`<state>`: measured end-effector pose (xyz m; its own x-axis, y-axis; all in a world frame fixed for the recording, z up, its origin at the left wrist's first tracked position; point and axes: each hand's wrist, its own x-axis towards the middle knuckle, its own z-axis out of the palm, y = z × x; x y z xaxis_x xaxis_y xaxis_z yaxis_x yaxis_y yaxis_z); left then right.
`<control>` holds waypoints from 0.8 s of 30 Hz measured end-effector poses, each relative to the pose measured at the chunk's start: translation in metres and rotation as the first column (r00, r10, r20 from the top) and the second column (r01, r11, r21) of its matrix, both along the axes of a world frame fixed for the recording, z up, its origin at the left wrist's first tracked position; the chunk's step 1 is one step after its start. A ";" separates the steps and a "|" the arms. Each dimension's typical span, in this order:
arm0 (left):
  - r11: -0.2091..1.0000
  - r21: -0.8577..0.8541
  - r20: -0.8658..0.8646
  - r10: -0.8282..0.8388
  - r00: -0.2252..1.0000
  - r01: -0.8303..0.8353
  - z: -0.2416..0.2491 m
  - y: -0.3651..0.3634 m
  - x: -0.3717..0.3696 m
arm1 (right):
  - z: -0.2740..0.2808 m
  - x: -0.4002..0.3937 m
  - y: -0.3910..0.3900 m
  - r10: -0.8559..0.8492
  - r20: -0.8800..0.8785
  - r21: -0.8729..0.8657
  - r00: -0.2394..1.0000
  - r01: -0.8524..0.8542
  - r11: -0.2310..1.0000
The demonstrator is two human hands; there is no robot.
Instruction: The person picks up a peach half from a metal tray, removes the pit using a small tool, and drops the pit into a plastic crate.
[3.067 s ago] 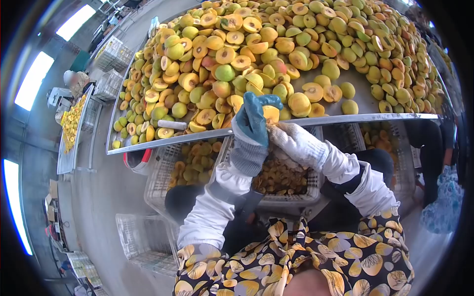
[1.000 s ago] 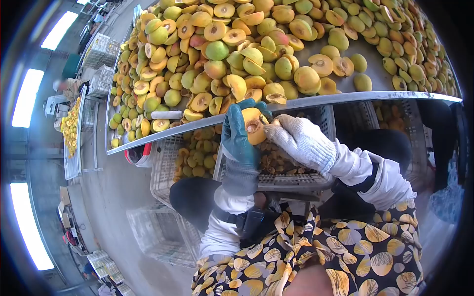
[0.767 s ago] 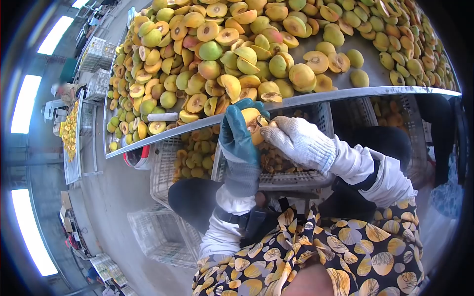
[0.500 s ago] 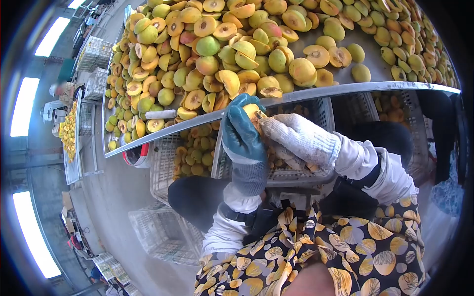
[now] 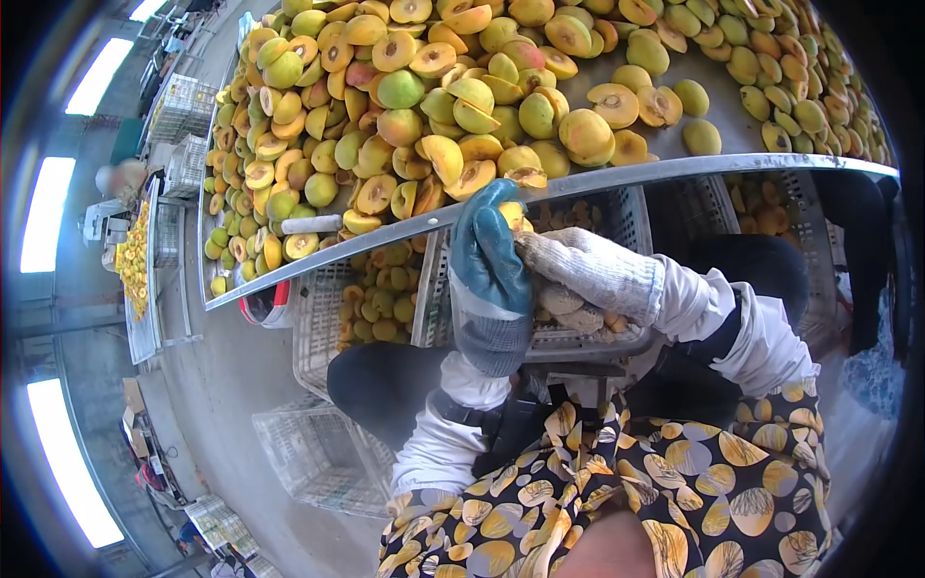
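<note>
Left hand, in a blue-coated glove, is wrapping its fingers around a yellow halved peach, held just below the metal surface rim at 12 o'clock. Right hand, in a white knit glove, is pressing curled fingers against the fruit; anything pinched is hidden. White plastic crate is sitting beneath.

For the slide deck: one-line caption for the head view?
Left hand in blue glove holds a peach half against the right hand, over a crate, below the fruit-piled table.
</note>
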<state>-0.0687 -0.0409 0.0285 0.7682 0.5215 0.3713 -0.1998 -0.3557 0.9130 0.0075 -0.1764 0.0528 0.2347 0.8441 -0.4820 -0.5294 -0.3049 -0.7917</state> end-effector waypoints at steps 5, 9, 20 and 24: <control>0.889 -0.430 -0.026 -0.189 0.982 0.159 0.001 0.001 -0.003 | -0.004 -0.002 0.000 0.062 0.008 0.017 0.998 -0.062 0.998; 0.822 -0.471 -0.050 -0.387 0.921 0.320 0.014 0.015 -0.001 | -0.019 0.005 -0.006 0.246 -0.826 0.281 0.507 -0.007 0.960; 0.878 0.393 -0.650 0.055 0.758 0.273 0.026 0.152 -0.044 | -0.001 0.011 -0.014 0.432 0.876 -0.423 0.215 -0.091 0.902; 0.321 0.924 -0.360 0.552 0.752 0.207 0.046 0.143 -0.023 | -0.030 0.012 -0.012 0.494 0.843 -0.487 0.211 -0.091 0.869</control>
<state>-0.0914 0.1020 0.0742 0.9182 0.3054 0.2524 0.3472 -0.9271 -0.1410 0.0198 -0.1881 0.0228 0.4422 0.8368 -0.3227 0.6866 -0.5474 -0.4786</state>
